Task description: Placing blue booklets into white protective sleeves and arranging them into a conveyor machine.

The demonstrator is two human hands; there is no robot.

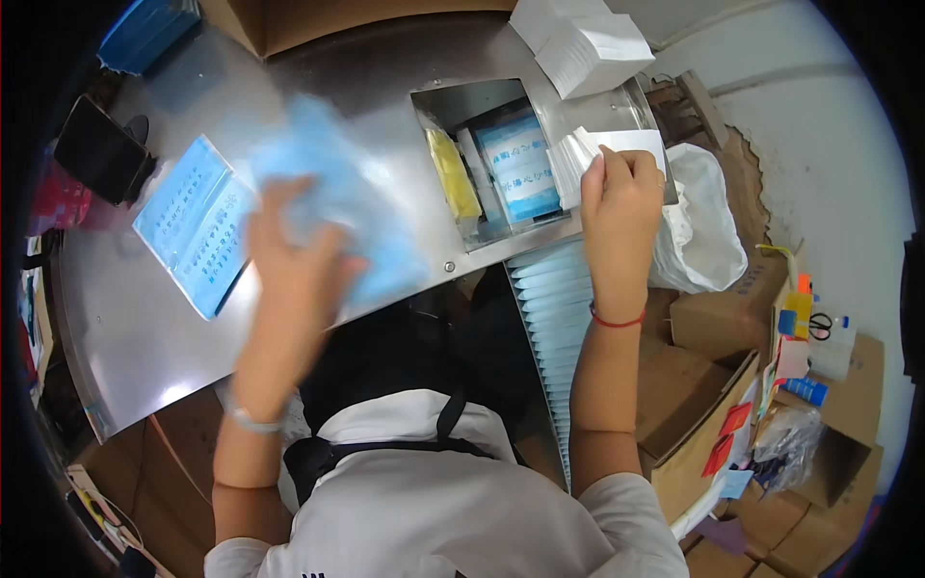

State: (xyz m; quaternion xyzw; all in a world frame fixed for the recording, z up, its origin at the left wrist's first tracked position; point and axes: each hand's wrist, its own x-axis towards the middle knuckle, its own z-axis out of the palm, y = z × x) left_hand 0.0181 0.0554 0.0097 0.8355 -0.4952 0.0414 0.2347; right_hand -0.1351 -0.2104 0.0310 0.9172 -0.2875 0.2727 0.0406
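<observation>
Two hands at steel table (135, 318) | left hand (289, 255): motion-blurred, fingers closed on blue mask pack (337, 183) above table | right hand (621, 207): pinching white leaflets (607, 149) beside recessed tray (482, 106) | printed pouch (198, 222) lies left.

Shiny curved stainless-steel worktable (145, 318) carries it all. Left of left hand (289, 255): flat clear pack of blue masks (198, 223), lying flat, near table's left rim. Beyond that, at far left edge: black rectangular phone (99, 149). Between both hands, a rectangular recessed slot (491, 164) cut in tabletop, w/ blue-and-white packs inside. Beyond right hand (621, 212): stack of white folded paper sheets (583, 43) at table's back edge.
</observation>
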